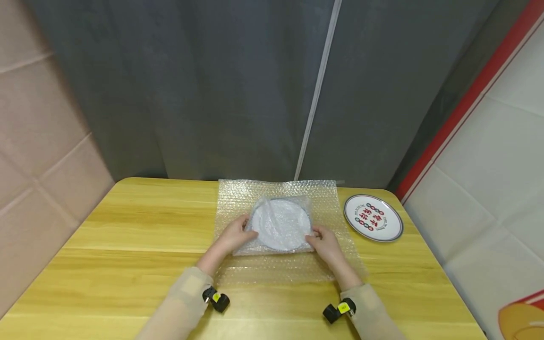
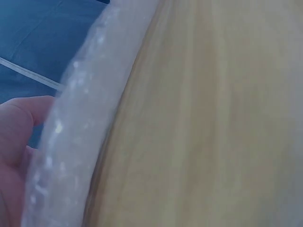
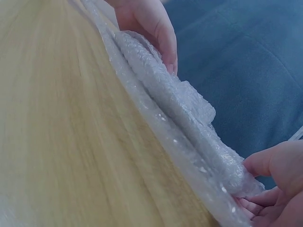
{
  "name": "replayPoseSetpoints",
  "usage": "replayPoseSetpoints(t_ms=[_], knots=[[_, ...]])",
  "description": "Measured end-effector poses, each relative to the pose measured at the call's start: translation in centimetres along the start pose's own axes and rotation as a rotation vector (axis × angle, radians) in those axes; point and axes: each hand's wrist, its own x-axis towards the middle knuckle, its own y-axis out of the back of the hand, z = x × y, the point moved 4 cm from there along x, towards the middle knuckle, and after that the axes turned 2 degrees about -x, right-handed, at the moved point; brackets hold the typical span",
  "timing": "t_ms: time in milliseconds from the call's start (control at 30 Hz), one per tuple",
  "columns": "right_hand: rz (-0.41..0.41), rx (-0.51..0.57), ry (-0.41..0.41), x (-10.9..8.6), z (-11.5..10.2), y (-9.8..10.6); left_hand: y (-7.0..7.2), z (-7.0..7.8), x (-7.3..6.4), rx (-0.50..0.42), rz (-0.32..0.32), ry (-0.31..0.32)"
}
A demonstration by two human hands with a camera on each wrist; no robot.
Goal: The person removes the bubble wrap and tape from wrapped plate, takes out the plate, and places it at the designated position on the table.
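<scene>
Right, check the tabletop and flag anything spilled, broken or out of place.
Nothing stands out. The left hand and right hand hold the wrapped plate over the bubble wrap sheet; the bare plate sits to the right, with no chip or spill visible.

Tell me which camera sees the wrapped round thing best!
The head view: nearly all the round white thing shows through bubble wrap. The right wrist view shows the wrapped bundle edge-on; the left wrist view, only bubble wrap.
</scene>
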Motion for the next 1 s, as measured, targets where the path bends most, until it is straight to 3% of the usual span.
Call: replayPoseSetpoints(t_ms=[367,733,1000], knots=[[0.009,-0.06,0.051,-0.2,-0.2,0.0,-0.2,-0.2,-0.6,-0.064,0.006,-0.054],[0.085,-0.188,0.266,-0.7,-1.2,-0.1,-0.2,-0.3,-0.6,-0.081,-0.009,-0.099],[0.115,-0.291,0.401,-1.4,-2.4,-0.9,-0.2,-0.3,-0.5,-0.092,-0.019,-0.088]])
